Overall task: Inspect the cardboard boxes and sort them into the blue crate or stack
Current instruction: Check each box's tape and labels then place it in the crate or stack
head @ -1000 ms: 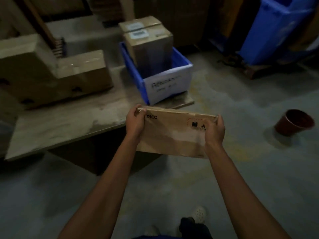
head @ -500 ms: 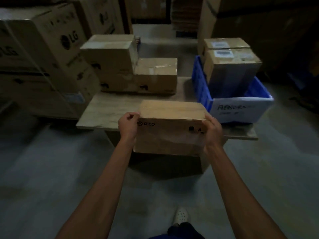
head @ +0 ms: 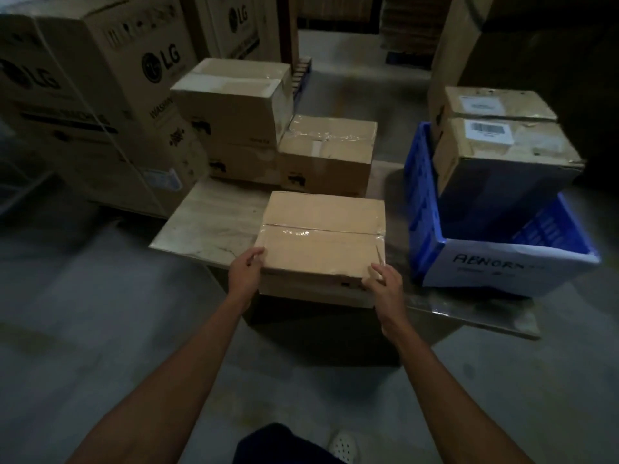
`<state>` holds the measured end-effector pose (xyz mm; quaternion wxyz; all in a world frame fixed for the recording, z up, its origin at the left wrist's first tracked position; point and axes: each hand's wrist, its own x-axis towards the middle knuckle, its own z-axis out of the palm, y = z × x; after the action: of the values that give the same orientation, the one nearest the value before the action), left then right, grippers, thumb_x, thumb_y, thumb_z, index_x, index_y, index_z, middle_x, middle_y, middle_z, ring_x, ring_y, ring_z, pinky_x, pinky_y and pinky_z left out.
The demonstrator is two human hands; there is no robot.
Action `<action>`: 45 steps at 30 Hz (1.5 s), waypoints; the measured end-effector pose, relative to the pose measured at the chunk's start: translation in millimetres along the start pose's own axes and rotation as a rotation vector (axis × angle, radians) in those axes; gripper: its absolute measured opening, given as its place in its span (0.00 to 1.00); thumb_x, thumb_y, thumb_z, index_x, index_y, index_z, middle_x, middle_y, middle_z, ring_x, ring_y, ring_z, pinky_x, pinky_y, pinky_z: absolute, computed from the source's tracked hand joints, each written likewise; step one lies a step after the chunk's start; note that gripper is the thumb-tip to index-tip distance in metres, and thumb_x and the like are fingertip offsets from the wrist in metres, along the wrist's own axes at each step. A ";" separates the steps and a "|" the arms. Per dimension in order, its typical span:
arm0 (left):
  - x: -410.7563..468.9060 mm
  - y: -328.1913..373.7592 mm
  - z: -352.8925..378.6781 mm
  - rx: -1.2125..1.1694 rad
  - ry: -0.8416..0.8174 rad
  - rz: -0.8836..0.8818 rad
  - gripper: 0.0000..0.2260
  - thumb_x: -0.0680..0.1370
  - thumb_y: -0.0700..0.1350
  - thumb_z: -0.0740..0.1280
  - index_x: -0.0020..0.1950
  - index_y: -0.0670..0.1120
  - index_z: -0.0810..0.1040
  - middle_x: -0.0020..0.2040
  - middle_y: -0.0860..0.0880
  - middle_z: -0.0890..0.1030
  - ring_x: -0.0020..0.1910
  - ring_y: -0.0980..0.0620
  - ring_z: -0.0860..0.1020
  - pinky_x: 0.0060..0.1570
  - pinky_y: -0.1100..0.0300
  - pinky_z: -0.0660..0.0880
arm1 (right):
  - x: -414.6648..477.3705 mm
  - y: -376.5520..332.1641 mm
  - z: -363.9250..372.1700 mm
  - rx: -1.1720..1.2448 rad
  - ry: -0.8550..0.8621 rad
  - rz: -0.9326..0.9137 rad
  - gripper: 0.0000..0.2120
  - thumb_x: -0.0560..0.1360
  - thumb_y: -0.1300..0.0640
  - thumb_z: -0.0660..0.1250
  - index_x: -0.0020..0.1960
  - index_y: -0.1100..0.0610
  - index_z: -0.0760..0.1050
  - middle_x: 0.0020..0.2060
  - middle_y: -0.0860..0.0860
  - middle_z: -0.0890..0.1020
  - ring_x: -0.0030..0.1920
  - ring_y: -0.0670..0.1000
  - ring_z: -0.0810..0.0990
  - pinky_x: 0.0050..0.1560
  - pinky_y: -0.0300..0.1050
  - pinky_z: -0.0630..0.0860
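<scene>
The left hand [head: 246, 274] is holding the near left corner of the box [head: 321, 236]. Its thumb is lying on the top edge. The rest of its fingers are hiding under the box. The right hand [head: 385, 284] is holding the near right corner the same way, and its other fingers are also tucked out of sight. Both hands are curling round the box and gripping it between them.

The box is lying flat, with clear tape [head: 294, 233] running across its lid. It is hanging over the near edge of the table [head: 207, 226]. It is hard to tell if it is resting on the table or floating just above it. A small dark mark on its front is too blurry to read.

Just behind the box, the stack [head: 234, 108] is standing on the table, tall on the left and lower on the right. To the right, the crate [head: 422, 202] is sitting on the table, near the box but not touching it. Two labelled boxes [head: 509, 169] are standing inside it and sticking up over its rim. A white sheet [head: 495, 269] on the crate's front is showing "ABNORM". The rest is too smeared to read.

Big LG boxes [head: 100, 95] are standing on the left, cut off by the edge. A white shoe [head: 343, 447] is peeking in at the bottom.
</scene>
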<state>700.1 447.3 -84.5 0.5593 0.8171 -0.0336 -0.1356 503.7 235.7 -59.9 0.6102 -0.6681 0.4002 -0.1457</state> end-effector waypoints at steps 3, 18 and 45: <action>16.2 2.7 2.7 0.074 -0.026 0.032 0.14 0.83 0.42 0.62 0.68 0.48 0.78 0.70 0.47 0.75 0.67 0.48 0.72 0.62 0.57 0.70 | 16.3 -6.4 5.3 -0.051 -0.033 0.001 0.23 0.79 0.58 0.68 0.74 0.53 0.70 0.77 0.50 0.60 0.71 0.51 0.66 0.66 0.49 0.68; 123.3 14.7 -29.1 0.512 -0.141 0.332 0.16 0.83 0.41 0.60 0.71 0.47 0.73 0.73 0.43 0.71 0.73 0.42 0.67 0.70 0.48 0.67 | 72.2 -54.3 88.9 -0.475 0.167 0.015 0.19 0.79 0.53 0.68 0.69 0.53 0.73 0.73 0.52 0.65 0.58 0.49 0.73 0.57 0.46 0.71; 177.5 29.3 -5.8 1.156 -0.528 0.743 0.33 0.81 0.62 0.41 0.82 0.46 0.52 0.82 0.40 0.49 0.81 0.44 0.45 0.78 0.47 0.39 | 125.5 -69.7 186.6 -1.257 -0.170 -0.431 0.35 0.78 0.33 0.42 0.79 0.47 0.58 0.80 0.54 0.59 0.79 0.57 0.57 0.74 0.60 0.57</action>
<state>875.0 405.0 -88.2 0.0218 0.8563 -0.5081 -0.0903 736.0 272.2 -71.6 0.0916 -0.9706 0.2171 0.0498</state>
